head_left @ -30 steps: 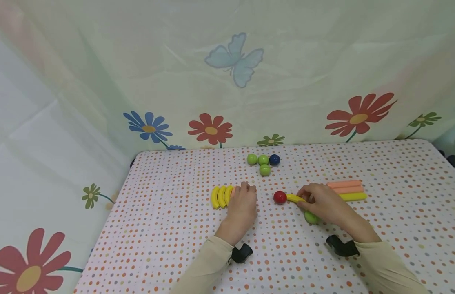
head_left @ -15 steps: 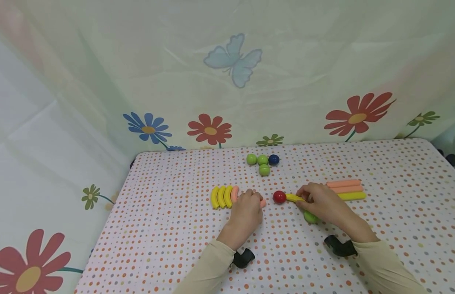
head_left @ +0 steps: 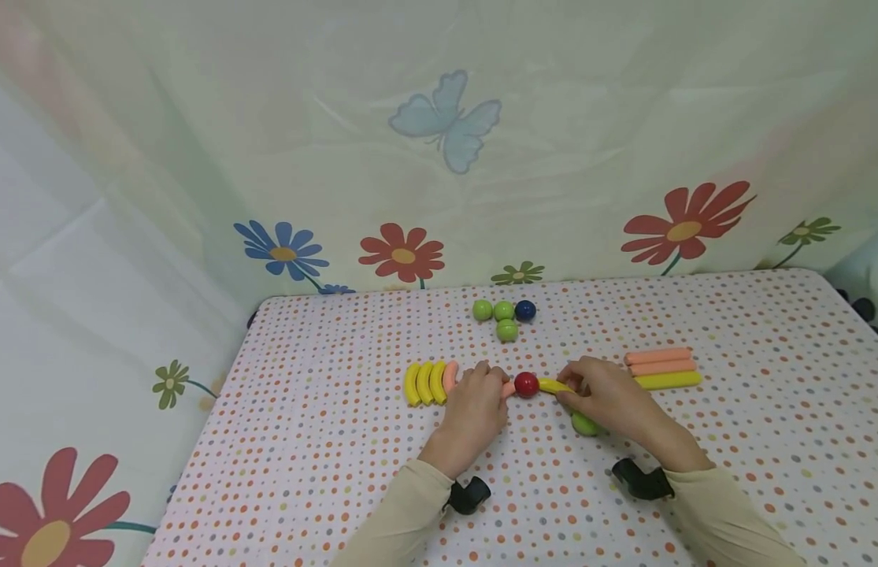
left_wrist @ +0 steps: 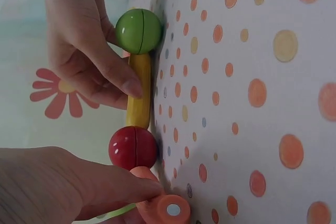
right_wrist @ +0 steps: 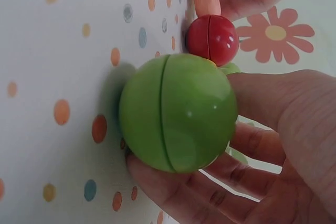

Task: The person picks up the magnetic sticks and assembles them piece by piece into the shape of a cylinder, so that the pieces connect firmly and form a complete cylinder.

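Note:
My left hand (head_left: 468, 415) pinches a curved pink-orange magnetic stick (left_wrist: 167, 209) between thumb and fingers, low over the table. One end of the stick meets a red ball (head_left: 527, 384); a round metal tip shows at its other end in the left wrist view. With thumb and fingers my right hand (head_left: 618, 402) pinches a curved yellow magnetic stick (left_wrist: 138, 90). The red ball sits on this stick's left end, and a green ball (right_wrist: 178, 114) sits on its right end. Stick and balls form one line between my hands.
Left of my left hand lie several curved yellow sticks (head_left: 425, 383) and a curved pink one (head_left: 450, 376). Green balls (head_left: 504, 311) and a dark blue ball (head_left: 526, 310) cluster farther back. Straight pink sticks (head_left: 660, 361) and a yellow one (head_left: 668, 380) lie at the right.
My left hand has taken a curved pink stick from the row and moved it right. My right hand has brought the yellow stick and balls left, so the red ball now meets the pink stick.

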A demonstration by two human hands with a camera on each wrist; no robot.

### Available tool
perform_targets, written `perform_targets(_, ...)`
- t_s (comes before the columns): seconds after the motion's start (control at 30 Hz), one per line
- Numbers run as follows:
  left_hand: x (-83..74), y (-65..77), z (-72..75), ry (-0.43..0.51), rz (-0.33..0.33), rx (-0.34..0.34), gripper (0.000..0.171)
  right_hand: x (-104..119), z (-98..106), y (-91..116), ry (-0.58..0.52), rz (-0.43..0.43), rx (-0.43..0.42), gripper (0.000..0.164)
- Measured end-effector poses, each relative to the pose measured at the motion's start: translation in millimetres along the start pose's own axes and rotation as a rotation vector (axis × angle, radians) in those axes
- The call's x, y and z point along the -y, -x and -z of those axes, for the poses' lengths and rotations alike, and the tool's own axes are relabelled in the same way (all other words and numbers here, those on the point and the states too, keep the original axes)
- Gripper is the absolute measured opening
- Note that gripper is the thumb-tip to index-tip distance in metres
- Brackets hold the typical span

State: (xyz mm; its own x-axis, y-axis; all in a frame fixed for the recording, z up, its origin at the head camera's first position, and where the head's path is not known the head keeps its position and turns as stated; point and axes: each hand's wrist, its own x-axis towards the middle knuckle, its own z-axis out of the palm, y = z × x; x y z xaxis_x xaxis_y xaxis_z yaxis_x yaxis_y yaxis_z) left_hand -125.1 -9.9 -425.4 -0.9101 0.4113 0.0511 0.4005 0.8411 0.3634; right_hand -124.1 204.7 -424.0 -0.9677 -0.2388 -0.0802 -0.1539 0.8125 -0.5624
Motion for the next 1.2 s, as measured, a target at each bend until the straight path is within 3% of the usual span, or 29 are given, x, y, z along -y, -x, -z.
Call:
perform_targets(0.6,2.2,-2.0,3.0,0.018,0.009,0.033,0.016,0.7,0.9,-3.0,-0.010,0.011,0.031,0.022)
perform_targets(0.77,2.4,-2.4,2.8,0.024,0.009,0.034,0.015,4.8,2.4,-5.5,-0.019,0.087,0.062,0.029)
perform_targets(1.0,3.0,-3.4,3.9,0.038,0.022,0.070,0.017,17.8,0.3,-15.4,0.001,0.259,0.096,0.037)
perform_targets(1.2,4.8,-3.6,4.4,0.038,0.014,0.068,0.017,22.8,-3.1,-21.9,-0.005,0.305,0.119,0.034)
